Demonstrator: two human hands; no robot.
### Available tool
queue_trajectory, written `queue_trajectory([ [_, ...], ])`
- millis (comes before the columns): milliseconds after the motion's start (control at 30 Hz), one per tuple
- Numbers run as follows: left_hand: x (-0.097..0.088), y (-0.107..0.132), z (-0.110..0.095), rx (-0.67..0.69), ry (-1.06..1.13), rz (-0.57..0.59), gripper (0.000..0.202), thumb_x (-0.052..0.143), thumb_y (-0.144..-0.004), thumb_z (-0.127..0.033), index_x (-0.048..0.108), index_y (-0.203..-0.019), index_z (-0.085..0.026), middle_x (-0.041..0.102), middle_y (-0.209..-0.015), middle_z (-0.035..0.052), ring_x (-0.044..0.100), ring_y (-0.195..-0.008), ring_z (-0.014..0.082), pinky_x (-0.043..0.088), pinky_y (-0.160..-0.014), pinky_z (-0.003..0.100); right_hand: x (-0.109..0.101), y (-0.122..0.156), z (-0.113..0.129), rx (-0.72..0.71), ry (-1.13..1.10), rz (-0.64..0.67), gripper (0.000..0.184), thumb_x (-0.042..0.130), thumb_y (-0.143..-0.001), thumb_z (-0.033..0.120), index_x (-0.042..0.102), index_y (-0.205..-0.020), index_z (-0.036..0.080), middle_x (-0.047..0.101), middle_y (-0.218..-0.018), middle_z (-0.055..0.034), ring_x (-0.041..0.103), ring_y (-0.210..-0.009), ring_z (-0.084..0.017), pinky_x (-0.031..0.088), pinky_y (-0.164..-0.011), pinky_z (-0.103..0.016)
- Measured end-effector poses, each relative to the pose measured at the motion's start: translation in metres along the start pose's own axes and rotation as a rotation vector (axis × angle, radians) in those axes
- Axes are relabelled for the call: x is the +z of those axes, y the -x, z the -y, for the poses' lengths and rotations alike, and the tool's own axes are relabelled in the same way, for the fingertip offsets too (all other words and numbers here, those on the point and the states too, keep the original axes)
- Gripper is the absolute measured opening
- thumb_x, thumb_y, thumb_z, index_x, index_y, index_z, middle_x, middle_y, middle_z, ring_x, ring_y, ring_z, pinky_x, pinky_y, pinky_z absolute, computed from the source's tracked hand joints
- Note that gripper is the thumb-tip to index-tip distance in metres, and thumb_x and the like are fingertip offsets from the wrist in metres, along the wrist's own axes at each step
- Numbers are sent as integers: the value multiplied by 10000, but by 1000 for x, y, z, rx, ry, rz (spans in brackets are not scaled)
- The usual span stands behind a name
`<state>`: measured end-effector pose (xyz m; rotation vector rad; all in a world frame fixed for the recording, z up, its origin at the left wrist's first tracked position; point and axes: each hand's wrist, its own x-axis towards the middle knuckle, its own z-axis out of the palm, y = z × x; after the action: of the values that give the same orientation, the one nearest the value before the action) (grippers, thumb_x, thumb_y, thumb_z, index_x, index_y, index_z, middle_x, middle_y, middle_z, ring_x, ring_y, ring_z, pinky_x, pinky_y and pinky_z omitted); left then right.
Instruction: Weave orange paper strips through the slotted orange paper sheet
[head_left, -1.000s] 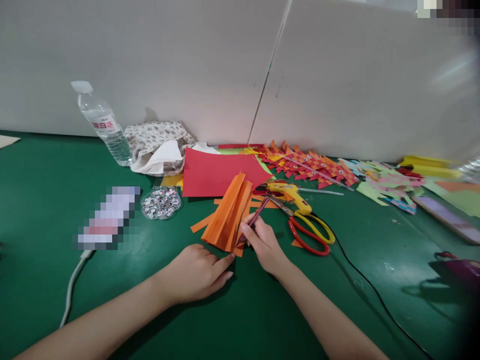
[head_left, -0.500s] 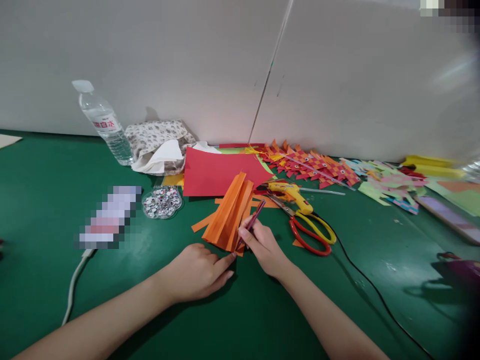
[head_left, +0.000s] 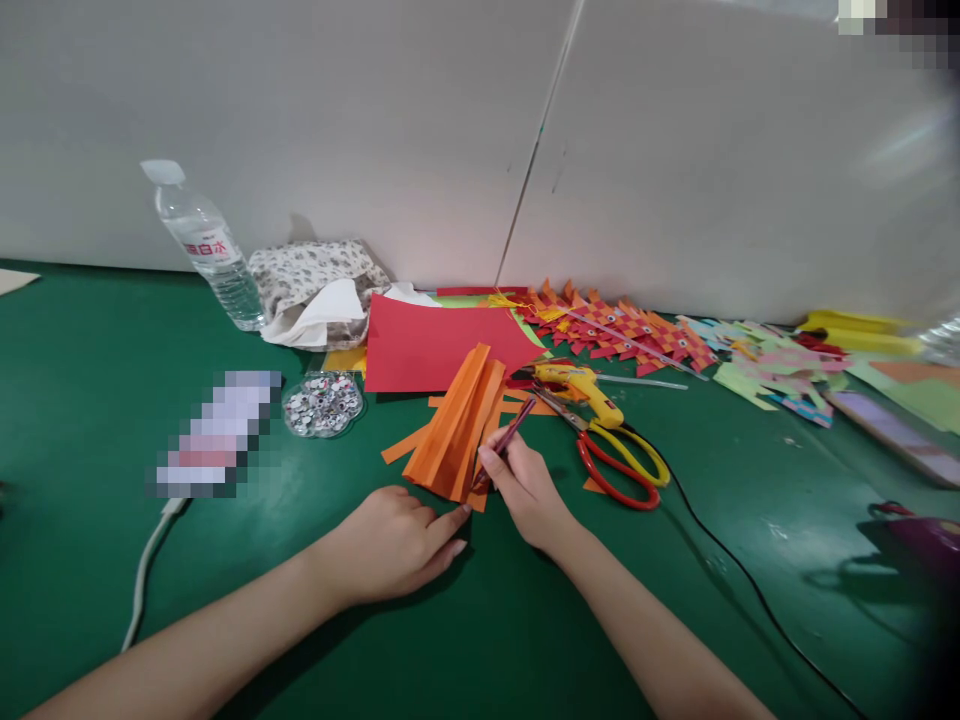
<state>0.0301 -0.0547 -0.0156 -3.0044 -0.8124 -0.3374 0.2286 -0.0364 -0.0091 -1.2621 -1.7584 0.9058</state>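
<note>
1. The left hand (head_left: 397, 545) keeps thumb and forefinger parted, nothing between them; the forefinger touches the near end of the orange paper strips (head_left: 457, 420), probably steadying them mid-tabletop (head_left: 420, 670).
2. The right hand (head_left: 529, 490) has its fingers closed round a slanted purple pen-like tool (head_left: 517, 422), presumably for fine control.
3. The tool's lower tip is hard to make out; a purple object (head_left: 926, 545) at right sinks into shadow.

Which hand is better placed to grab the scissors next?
Probably the right hand: the scissors lie closer to it, on its side, though it holds a thin purplish stick. The left hand is farther off, beside the orange strips.
</note>
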Motion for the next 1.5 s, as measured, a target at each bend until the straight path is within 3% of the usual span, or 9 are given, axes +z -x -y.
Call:
queue_trajectory([
  [167,-1,0,0,10,6,-27,302,380,-955,-313,577,-1112,-148,627,-579,17,627,-533,179,469,-524,272,-1,1,-1,22,-77,9,215,401,-949,385,447,-837,208,524,-662,21,534,-556,-128,431,-535,-240],
  [667,0,0,1,37,-30,-61,311,406,-942,-314,594,-1116,-136,622,-569,16,616,-510,183,456,-506,278,-3,2,0,-1,-23,97,207,405,-955,366,461,-837,204,489,-645,25,502,-592,-138,409,-564,-248],
  [1500,0,0,-1,12,-33,-43,273,414,-936,-315,593,-1063,-153,620,-573,9,621,-523,188,461,-516,283,-1,0,1,40,-47,-12,191,413,-947,362,454,-841,208,544,-663,15,562,-593,-138,446,-560,-245],
])
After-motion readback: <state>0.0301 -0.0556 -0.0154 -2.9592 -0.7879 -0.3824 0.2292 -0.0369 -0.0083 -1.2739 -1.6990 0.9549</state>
